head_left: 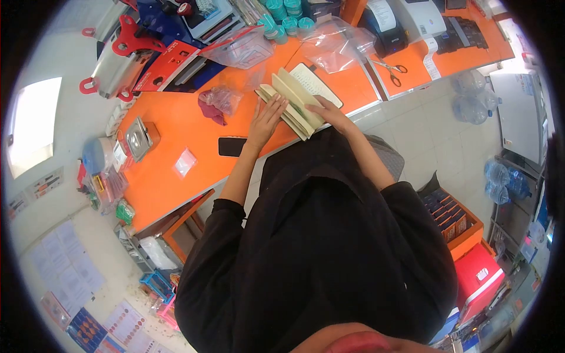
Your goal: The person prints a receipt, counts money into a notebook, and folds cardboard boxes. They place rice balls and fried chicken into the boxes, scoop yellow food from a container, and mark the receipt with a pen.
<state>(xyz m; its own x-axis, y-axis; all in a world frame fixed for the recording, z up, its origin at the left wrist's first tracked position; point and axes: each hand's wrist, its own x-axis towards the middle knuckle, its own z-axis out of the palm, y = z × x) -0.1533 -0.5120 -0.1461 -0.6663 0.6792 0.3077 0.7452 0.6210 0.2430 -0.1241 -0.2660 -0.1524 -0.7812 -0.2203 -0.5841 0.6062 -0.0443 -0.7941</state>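
Near the front edge of the orange table (170, 132) lies an open booklet (296, 97) with cream pages, some of them standing up. My left hand (269, 120) rests on its left pages, fingers close together. At its right side my right hand (328, 112) touches the pages, its thumb and fingers on the paper. Partly beneath the booklet and behind it is a notebook (318, 85) with handwriting on a white page. A dark phone (232, 146) lies left of my left wrist.
A pink cloth in plastic (216, 105), a small clear bag (185, 162) and a metal box (139, 139) are on the left. Scissors (393, 69), a clear plastic bag (335, 44) and a printer (385, 29) stand or lie at the back right. An orange drawer (469, 226) is at the right.
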